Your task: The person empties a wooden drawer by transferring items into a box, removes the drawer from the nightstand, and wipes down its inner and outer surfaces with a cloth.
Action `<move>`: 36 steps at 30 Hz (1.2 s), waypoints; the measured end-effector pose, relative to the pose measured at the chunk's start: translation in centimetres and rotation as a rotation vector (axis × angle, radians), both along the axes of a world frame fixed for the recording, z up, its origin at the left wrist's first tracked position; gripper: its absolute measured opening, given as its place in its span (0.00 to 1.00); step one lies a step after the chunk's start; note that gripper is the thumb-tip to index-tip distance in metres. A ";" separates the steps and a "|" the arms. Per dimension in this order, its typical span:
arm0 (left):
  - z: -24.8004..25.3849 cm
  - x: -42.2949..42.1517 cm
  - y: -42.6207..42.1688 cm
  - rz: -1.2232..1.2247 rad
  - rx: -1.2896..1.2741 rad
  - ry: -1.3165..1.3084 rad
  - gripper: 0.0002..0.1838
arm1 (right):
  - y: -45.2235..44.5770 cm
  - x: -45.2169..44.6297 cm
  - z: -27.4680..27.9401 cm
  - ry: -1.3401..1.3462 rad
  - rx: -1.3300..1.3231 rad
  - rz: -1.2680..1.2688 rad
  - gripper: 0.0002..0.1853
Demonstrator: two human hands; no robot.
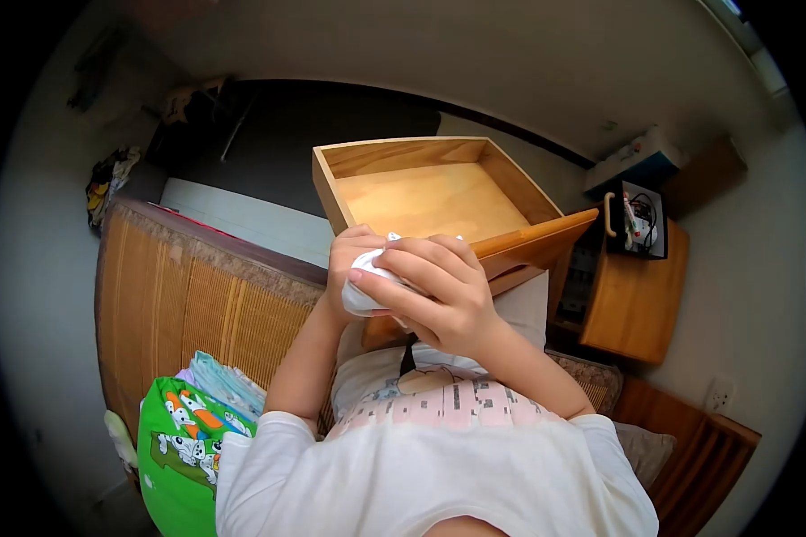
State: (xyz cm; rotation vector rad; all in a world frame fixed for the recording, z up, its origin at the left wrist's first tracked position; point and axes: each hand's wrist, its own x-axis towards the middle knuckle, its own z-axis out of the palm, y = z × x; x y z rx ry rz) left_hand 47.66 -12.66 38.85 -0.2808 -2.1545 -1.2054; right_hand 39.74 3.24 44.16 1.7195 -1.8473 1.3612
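Observation:
A crumpled white cloth (361,294) is bunched between my two hands in front of my chest. My left hand (349,255) is closed around its left side. Across its right side and top, the fingers of my right hand (443,291) are curled and pressed in. Part of the cloth is hidden under the fingers. Just beyond my hands is a wooden drawer (439,197), pulled out of any cabinet, its inside facing up and its curved front panel to the near right. The drawer appears to rest on or by my legs; its support is hidden.
To the left lies a bed with a bamboo mat (215,295). A green printed fabric item (175,456) and folded light-blue cloth (224,389) sit on it. On the right, a wooden nightstand (640,300) carries a black box (645,224) of cables and small items.

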 end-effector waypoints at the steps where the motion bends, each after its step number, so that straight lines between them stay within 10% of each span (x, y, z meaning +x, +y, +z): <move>1: -0.4 0.2 -0.3 -0.033 -0.016 0.018 0.17 | 0.2 -0.4 -0.2 0.042 -0.011 -0.012 0.16; 6: -0.8 0.5 -1.1 -0.093 0.014 -0.031 0.15 | 6.3 -5.6 -3.2 -0.187 0.160 -0.341 0.07; 12: -1.1 -0.2 -1.1 -0.128 -0.121 0.062 0.16 | 0.6 -0.3 0.6 -0.266 0.156 0.066 0.11; 26: -6.6 0.5 -4.1 -0.169 -0.185 -0.245 0.20 | 9.3 -6.1 -4.9 -0.288 0.396 -0.256 0.09; 29: -5.3 2.1 -3.6 0.209 -0.007 -0.327 0.28 | 9.1 -5.5 -5.3 -0.235 0.370 -0.292 0.11; 32: -4.7 3.8 -2.2 0.071 0.440 -0.195 0.33 | 8.7 -5.3 -5.4 -0.231 0.377 -0.315 0.11; 36: -6.0 5.0 0.8 0.022 0.225 -0.407 0.15 | 8.6 -5.0 -6.4 -0.204 0.373 -0.301 0.11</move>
